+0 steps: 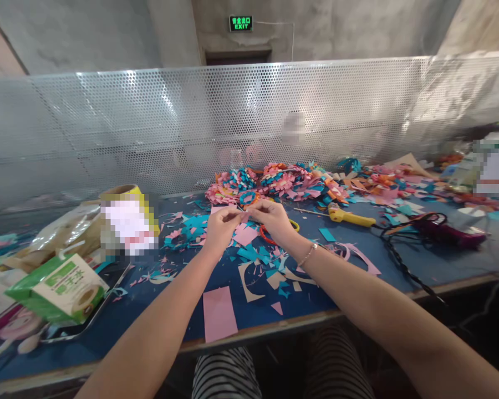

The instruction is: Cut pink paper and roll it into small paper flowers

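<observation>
My left hand (pixel 223 226) and my right hand (pixel 270 217) meet over the middle of the table, fingertips pinched close together. Whatever sits between them is too small to make out. Just below the fingers lies a pink paper piece (pixel 246 235). Beneath my right hand show the red handle (pixel 268 236) and yellow handle (pixel 295 225) of what looks like scissors, partly hidden. A pile of pink, teal and orange paper flowers (pixel 278 183) rises behind the hands. Teal paper scraps (pixel 253 255) are scattered under my wrists.
To the right lie a yellow-handled tool (pixel 351 216) with a metal rod and a dark cable (pixel 399 260). A green-and-white drink carton (pixel 69 291) and a yellow tape roll (pixel 137 194) stand left. A pink sheet (pixel 219 314) rests near the front edge. Perforated metal (pixel 233 116) closes off the back.
</observation>
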{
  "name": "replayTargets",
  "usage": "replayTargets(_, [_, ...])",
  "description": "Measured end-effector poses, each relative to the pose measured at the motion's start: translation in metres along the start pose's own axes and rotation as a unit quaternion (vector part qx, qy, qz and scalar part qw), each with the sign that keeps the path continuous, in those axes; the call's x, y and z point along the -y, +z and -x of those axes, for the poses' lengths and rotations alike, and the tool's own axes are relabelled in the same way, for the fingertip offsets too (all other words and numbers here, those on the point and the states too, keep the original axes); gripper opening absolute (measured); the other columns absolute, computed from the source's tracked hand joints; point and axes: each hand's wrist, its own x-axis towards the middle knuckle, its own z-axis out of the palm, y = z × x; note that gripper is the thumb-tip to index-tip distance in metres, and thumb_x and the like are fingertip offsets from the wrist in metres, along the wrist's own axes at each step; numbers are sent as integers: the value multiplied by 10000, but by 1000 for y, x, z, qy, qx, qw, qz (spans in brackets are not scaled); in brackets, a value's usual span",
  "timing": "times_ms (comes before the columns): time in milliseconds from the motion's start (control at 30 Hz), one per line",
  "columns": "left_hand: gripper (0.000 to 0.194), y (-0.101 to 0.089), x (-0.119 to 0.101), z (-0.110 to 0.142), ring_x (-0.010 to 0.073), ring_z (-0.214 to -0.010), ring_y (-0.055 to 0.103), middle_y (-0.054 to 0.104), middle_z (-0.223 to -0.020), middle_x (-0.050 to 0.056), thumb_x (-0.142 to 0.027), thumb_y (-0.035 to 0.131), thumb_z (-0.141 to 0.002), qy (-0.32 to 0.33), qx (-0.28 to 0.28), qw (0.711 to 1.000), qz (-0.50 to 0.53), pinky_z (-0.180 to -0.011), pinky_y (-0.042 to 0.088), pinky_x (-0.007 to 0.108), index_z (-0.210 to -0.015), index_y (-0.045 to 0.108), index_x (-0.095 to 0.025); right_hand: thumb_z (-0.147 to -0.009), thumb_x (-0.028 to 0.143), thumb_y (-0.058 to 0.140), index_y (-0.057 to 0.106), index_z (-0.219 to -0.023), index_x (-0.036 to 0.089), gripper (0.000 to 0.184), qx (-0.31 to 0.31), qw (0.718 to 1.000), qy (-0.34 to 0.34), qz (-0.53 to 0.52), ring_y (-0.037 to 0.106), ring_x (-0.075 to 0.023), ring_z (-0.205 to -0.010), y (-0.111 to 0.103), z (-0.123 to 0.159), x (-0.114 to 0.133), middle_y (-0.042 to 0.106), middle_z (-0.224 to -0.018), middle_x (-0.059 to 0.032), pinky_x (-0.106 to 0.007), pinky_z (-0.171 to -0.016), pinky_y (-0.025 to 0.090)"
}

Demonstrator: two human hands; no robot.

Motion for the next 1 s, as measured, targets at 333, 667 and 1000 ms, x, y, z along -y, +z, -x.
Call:
replayTargets(333, [250, -5, 5, -6, 132, -624, 556, 608, -621, 16, -407, 608, -651, -36, -52, 998, 23, -615, 432, 254, -661, 623, -157, -735, 203, 582, 676, -732, 205, 94, -40, 961, -204, 182, 572, -134, -721, -4, 2, 7, 630, -742, -26, -280, -693, 465])
replayTargets(667, [232, 2, 2, -4, 114, -630, 580, 594, -629, -10, -352, 675, -578, -138, -34, 959, 246, -698, 482, 293, -670, 576, -164, -804, 208, 498, 660, -874, 242, 179, 92, 929, -263, 245, 572, -177, -943, 0, 2, -5, 649, -958, -54, -380, -861, 445])
replayTargets(1000, [259, 1, 10, -5, 129, -606, 593, 626, -657, 26, -401, 643, -622, -101, 40, 981, 161, -631, 497, 277, -647, 584, -149, -807, 192, 468, 591, -1022, 237, 252, 4, 938, -237, 252, 537, -153, -868, -18, -7, 3, 554, -993, -62, -301, -744, 474])
